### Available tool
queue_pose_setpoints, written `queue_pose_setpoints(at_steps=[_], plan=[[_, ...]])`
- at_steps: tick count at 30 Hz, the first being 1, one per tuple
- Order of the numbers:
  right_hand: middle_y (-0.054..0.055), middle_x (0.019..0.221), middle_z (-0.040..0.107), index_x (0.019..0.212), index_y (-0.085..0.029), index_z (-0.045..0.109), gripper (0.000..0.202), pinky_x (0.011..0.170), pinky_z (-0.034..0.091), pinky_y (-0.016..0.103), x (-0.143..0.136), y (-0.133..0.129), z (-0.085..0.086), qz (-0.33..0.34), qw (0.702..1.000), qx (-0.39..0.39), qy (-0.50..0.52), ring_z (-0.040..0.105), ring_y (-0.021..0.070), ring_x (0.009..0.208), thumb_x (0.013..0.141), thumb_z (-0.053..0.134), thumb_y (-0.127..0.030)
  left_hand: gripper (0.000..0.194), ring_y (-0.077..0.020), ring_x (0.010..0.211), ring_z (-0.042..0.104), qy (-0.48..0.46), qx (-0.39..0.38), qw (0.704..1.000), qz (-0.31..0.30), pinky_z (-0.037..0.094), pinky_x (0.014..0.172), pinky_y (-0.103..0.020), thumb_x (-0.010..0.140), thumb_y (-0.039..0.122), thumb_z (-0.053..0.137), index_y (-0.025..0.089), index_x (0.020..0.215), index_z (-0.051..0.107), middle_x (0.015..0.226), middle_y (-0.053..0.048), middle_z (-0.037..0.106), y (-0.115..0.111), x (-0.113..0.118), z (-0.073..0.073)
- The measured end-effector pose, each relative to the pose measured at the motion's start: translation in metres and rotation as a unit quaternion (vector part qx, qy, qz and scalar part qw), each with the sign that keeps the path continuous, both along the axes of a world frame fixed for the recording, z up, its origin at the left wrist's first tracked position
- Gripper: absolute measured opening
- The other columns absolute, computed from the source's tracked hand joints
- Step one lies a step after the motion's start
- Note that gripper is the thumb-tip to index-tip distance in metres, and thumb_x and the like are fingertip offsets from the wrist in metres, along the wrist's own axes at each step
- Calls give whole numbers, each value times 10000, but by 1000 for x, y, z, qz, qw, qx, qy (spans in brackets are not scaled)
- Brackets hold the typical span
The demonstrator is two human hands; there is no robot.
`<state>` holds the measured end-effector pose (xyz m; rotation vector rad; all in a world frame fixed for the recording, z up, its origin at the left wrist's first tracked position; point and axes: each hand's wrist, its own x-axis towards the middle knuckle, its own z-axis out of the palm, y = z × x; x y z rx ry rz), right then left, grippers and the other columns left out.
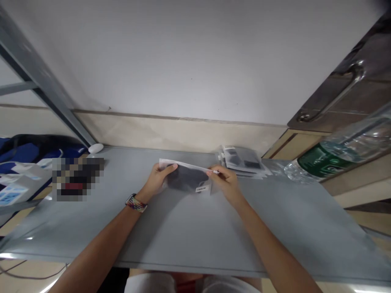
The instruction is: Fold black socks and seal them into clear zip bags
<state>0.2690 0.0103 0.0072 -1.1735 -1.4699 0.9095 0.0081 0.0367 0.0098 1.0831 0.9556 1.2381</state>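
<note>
Between both hands, over the middle of the grey table, is a flat clear plastic bag [186,179] with something dark inside. A small white label with print shows near its lower right corner. My left hand [159,178] grips the bag's upper left corner, thumb on top; a colourful watch strap circles that wrist. At the upper right corner, my right hand [224,181] pinches the top edge between thumb and fingers. Just beyond the right hand lies a stack of similar clear bags [242,159] with dark contents.
The grey table [189,236] meets a wall at the back. A large water bottle with a green label [324,160] stands at the right. On the left are a white rounded object [95,148], a blurred dark item [82,179] and white boxes [21,185]. A metal post [58,81] rises there.
</note>
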Motion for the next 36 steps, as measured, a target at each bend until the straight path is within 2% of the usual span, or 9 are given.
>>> queue_pose_setpoints(at_steps=[4,7,11,15,21,25,28,31,36], plan=[[14,815,717,967,-259,829,358,655,458,303,3,3,-4,22,999,-45,11,572,182,716,815,817,-583,416,-207,718,697,-4,-25,1000,4,568,685,-305,681,519,963,150,777,798,784,-65,783,0,2,5],[2,718,684,890,-236,830,394,619,472,296,3,5,-8,6,997,-67,44,569,167,655,772,841,-612,417,-230,784,718,21,-35,999,-18,579,725,-309,703,524,956,154,827,809,819,-73,797,-2,0,11],[11,749,706,839,-225,810,401,584,514,294,-1,6,-9,-29,982,-99,157,617,174,669,722,888,-600,436,-257,911,750,68,-43,989,-121,591,832,-327,730,414,966,153,1048,821,1000,-107,820,-5,-8,18],[-4,758,698,783,-233,768,388,582,540,290,2,3,2,-42,963,-130,234,632,169,679,649,937,-556,448,-264,939,760,58,-36,977,-200,585,851,-330,728,324,959,166,1120,811,1067,-114,816,-2,-13,12],[3,829,747,927,-225,794,343,612,530,257,15,-11,26,132,943,-268,148,708,192,777,698,927,-444,281,-257,902,769,99,-29,957,-272,591,824,-322,729,243,931,174,984,835,964,-85,822,0,-16,11],[44,881,801,978,-179,806,406,690,572,288,7,-21,28,208,913,-327,127,747,201,778,723,940,-465,327,-258,932,778,101,-42,946,-306,601,843,-324,747,259,932,181,1048,828,1013,-84,822,-4,-13,16],[45,839,800,947,-174,802,391,663,588,295,9,-18,27,156,923,-311,163,741,193,717,693,957,-427,413,-214,781,771,32,-59,973,-222,599,719,-300,775,328,928,184,1138,792,1015,-94,811,1,-12,11],[24,804,790,863,-207,770,304,658,615,297,30,-4,27,23,947,-204,249,746,195,717,685,945,-381,437,-205,687,759,-55,-83,985,-140,584,620,-304,828,423,866,167,1167,762,1043,-135,804,10,-15,4],[-18,868,797,906,-252,703,324,684,677,339,73,23,18,-191,916,-24,351,784,214,821,659,911,-279,232,-190,682,753,-91,-98,989,-64,589,632,-293,791,308,826,160,953,753,891,-72,770,19,-19,-1]])
